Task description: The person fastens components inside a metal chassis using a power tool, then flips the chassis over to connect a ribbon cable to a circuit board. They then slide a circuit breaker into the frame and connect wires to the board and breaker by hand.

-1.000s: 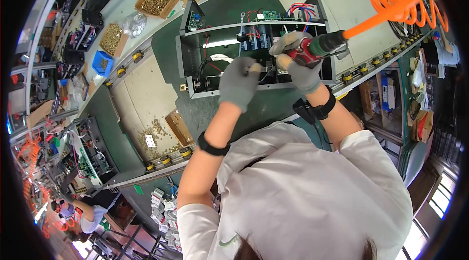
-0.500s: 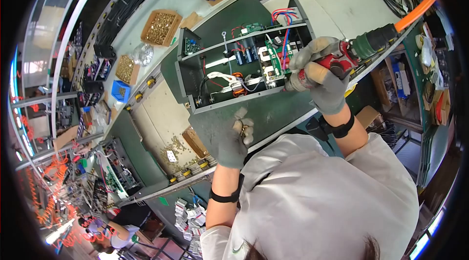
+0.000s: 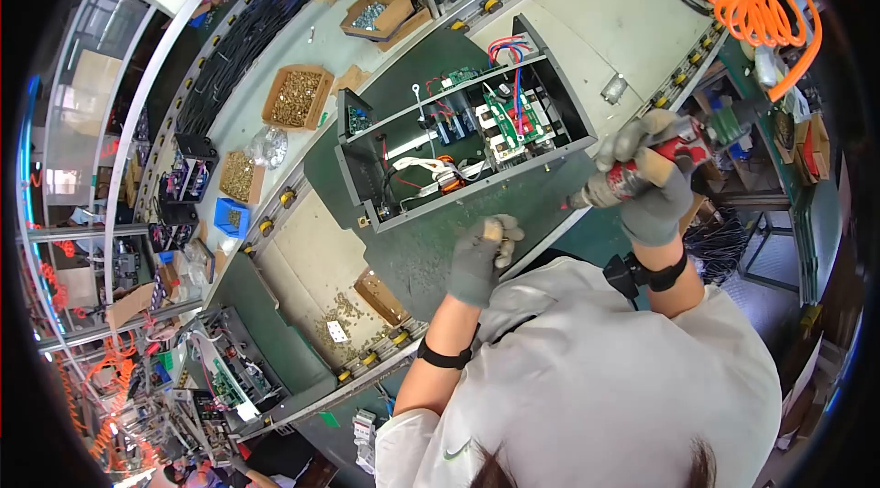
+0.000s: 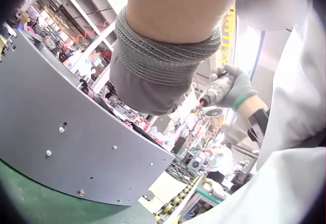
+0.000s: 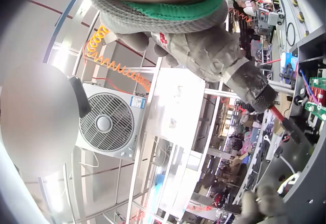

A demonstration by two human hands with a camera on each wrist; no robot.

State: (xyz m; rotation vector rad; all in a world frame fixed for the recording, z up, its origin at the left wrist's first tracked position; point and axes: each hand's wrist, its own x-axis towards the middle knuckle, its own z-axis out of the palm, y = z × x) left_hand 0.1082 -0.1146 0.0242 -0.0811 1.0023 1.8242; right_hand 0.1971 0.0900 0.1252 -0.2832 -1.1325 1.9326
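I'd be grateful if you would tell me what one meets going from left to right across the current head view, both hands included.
Blue bin, cardboard box of brass-coloured pieces, left hand, right hand, orange coiled hose.

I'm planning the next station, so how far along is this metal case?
Wired circuit boards look mounted inside the case. The right hand grips a power driver, clear of the case. Probably left: covering its open top; remaining fastening can't be judged.

The left hand (image 3: pixel 478 261) is near the centre, with fingers curled; the right hand (image 3: pixel 654 197), at right, is gripping.
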